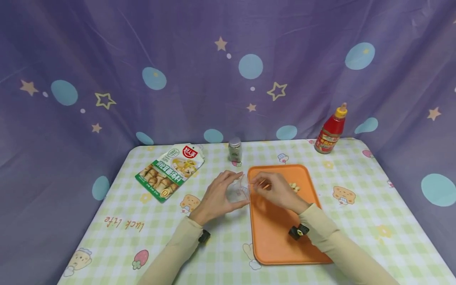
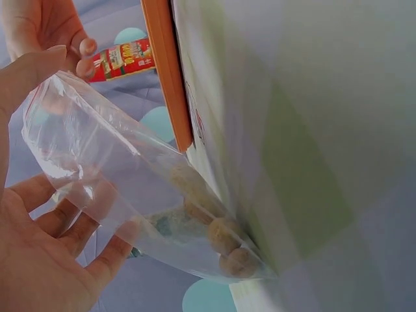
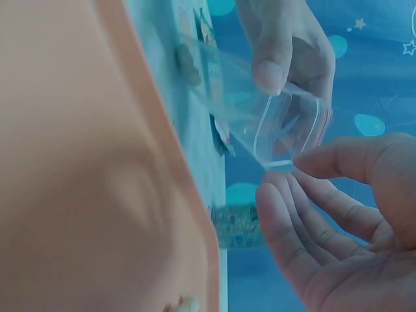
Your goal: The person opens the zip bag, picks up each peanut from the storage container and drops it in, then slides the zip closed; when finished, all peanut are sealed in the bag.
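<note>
A clear zip bag stands on the cloth at the tray's left edge, several round brown pieces in its bottom. My left hand holds it by the sides near the top, thumb on one side and fingers on the other. At the mouth's right corner, thumb and fingertips of my right hand pinch the film. The mouth looks parted. Several small pale pieces lie on the orange tray beyond my right hand.
Behind the hands stands a small glass jar with a grey lid. A green and white food packet lies at the back left. At the back right is a red sauce bottle with a yellow cap. A purple curtain hangs behind the table.
</note>
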Action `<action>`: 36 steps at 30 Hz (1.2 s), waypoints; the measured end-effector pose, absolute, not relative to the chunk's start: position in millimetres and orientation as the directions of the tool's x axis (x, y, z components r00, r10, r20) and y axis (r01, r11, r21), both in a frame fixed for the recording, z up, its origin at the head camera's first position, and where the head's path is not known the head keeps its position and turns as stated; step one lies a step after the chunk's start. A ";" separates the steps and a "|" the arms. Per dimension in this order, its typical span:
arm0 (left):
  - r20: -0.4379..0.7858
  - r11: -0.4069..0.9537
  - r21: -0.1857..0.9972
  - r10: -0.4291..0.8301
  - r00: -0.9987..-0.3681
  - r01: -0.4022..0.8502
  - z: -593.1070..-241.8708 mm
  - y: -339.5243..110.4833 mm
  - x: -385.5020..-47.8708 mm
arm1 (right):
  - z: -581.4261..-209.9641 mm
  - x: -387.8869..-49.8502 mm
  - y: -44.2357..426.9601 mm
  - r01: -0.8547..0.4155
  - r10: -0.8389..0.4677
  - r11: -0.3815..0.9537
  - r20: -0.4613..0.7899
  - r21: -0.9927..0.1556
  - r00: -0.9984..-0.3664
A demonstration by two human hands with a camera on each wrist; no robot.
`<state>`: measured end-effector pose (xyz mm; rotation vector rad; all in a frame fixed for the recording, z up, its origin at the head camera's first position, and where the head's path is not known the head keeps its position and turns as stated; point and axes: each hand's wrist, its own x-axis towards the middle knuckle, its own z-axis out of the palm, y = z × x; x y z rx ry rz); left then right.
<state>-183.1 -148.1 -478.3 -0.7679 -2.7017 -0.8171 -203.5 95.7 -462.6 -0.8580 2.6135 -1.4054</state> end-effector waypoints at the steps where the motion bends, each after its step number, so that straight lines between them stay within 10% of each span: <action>1: 0.340 0.711 0.455 0.418 -0.842 0.536 -478.1 -148.0 -183.0 | -462.7 -203.4 98.2 -0.443 -0.491 0.437 0.205 -0.783 -0.846; 36: 0.343 0.702 0.469 0.413 -0.843 0.535 -478.6 -146.7 -182.4 | -481.8 -216.8 209.2 -0.386 -0.402 0.670 0.127 -0.635 -0.907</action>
